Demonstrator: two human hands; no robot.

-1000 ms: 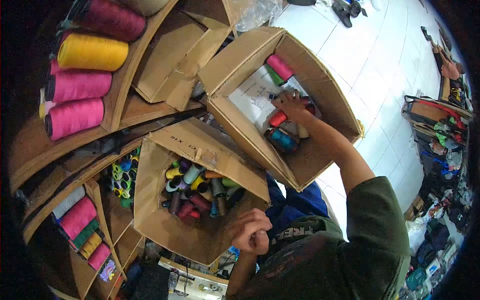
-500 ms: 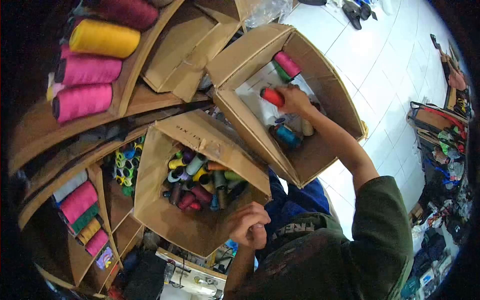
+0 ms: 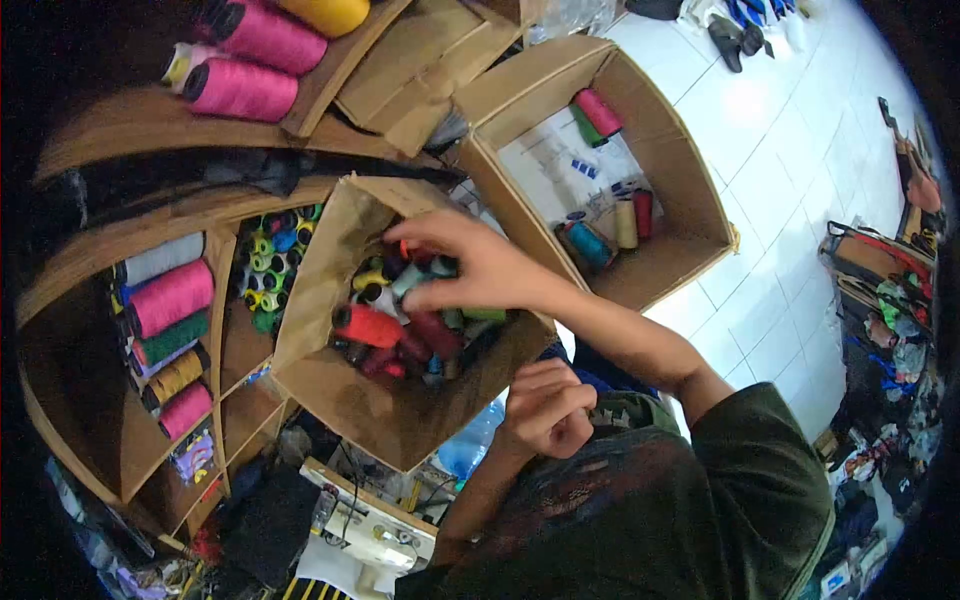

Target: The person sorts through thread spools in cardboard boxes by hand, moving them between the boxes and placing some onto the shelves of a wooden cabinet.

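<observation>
My right hand reaches over the left cardboard box, thumb and fingers spread apart above a heap of thread spools. A bright red thread spool lies on the heap, just below and left of the thumb. Yellow, grey, maroon and green spools lie around it, partly hidden by the hand. Close to my body, my left hand is curled into a loose fist near the box's lower right corner, with nothing visible in it.
The right cardboard box holds several spools, among them a pink spool and a teal spool. Wooden shelves on the left hold more spools. A sewing machine stands below.
My right hand has moved left from the right box to over the left box. The red spool it held there now lies on the left heap, out of its grip. My left hand stays curled.
</observation>
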